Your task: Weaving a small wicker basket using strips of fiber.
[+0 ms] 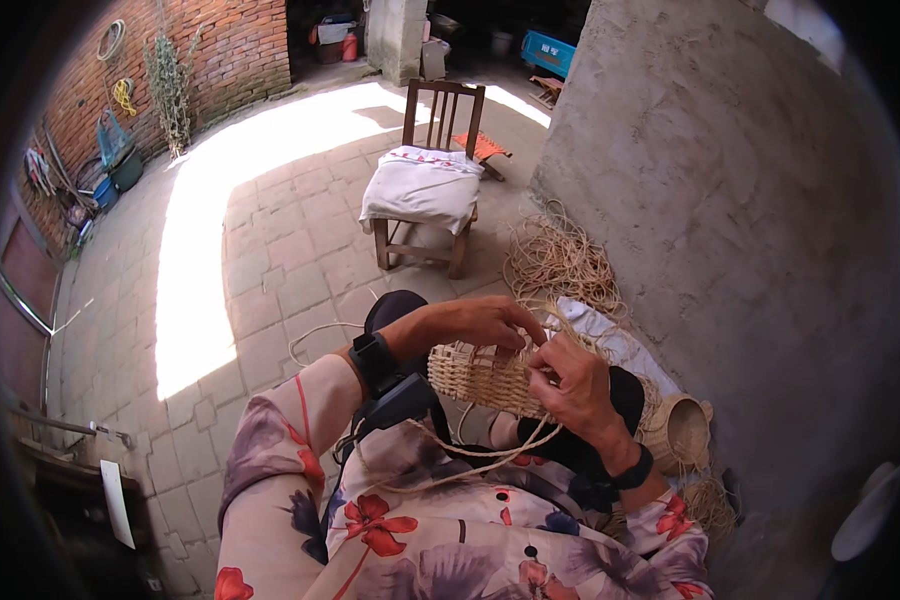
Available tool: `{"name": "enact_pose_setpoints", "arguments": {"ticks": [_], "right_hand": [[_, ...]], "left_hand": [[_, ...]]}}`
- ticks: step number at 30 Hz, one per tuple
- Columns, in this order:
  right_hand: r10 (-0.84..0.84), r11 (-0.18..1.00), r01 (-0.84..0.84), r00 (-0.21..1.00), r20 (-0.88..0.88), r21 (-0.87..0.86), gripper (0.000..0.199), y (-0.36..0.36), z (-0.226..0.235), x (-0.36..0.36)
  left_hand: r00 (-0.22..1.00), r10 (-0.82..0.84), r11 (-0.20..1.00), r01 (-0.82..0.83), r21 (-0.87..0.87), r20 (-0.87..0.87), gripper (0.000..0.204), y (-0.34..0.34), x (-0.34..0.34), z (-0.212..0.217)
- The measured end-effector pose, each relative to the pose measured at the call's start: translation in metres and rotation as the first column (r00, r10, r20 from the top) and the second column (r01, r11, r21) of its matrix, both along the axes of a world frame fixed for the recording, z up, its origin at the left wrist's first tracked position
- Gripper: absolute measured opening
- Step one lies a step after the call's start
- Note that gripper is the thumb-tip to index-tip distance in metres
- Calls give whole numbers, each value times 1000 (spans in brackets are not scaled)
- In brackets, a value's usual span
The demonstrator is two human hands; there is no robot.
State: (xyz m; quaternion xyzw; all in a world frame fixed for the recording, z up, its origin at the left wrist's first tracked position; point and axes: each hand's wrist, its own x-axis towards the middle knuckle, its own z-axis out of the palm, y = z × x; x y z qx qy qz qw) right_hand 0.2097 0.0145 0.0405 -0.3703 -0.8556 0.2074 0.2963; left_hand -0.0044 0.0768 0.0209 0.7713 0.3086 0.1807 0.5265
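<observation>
A small basket of pale woven straw cord rests in my lap, tilted on its side. My left hand reaches over its upper rim, fingers bent down and closed at the edge. On the basket's right end, my right hand is closed in a pinch on straw cord at the weave; the fingertips partly hide the strand. Loose straw cords trail from the basket across my shirt. Both wrists wear black bands.
A heap of straw cord lies by the grey wall at right. Beside my right knee are a white cloth and another woven basket. A wooden chair with a cloth-covered seat stands ahead on the paved floor.
</observation>
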Motion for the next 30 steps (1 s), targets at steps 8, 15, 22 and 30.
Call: {"name": "enact_pose_setpoints", "arguments": {"ticks": [8,15,22,30], "right_hand": [[-88,914,-38,953,289,404,20,-12,10,-15],[-135,878,-95,891,433,469,12,-6,-9,-25],[-63,904,-148,881,470,400,8,7,-14,-20],[183,938,-240,956,-230,-251,25,25,20,-22]], "left_hand": [[995,-75,954,89,-285,59,40,16,16,-14],[999,-43,982,41,-184,-6,38,5,15,6],[888,403,824,-458,332,223,36,-42,-10,4],[809,418,907,-395,-145,413,33,-89,7,-26]]}}
